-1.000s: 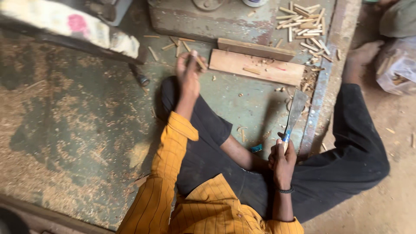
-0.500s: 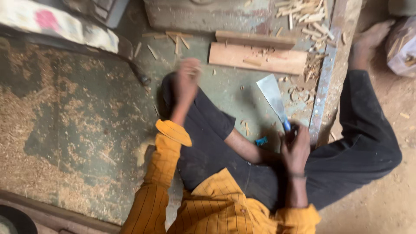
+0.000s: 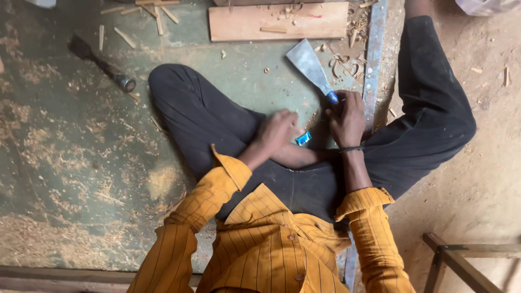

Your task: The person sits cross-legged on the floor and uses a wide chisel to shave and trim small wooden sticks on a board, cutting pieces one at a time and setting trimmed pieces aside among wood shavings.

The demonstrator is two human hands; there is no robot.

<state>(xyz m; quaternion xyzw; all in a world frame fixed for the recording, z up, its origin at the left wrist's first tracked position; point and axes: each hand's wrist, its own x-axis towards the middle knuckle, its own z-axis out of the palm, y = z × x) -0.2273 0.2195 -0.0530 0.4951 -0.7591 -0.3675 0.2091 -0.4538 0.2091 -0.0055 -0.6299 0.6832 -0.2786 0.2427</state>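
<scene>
I sit cross-legged on a green floor in dark trousers and a mustard striped shirt. My right hand point(image 3: 345, 116) grips the blue handle of a wide flat metal scraper point(image 3: 310, 65), whose blade points up and away toward a flat wooden board point(image 3: 277, 21). My left hand point(image 3: 278, 130) rests over my crossed leg, fingers curled, next to a small blue scrap point(image 3: 303, 138) lying on the floor. Whether the left hand touches the scrap I cannot tell.
A dark chisel point(image 3: 100, 63) lies on the floor at the upper left. Wood slivers point(image 3: 146, 13) and curled shavings point(image 3: 342, 62) are scattered near the board. A metal strip point(image 3: 374, 54) edges the green floor; sandy ground lies to the right, with a wooden frame point(image 3: 461, 260) at the lower right.
My left hand has drawn back from near the board to my lap beside the blue scrap. The scraper in my right hand now shows its broad blade raised over the floor.
</scene>
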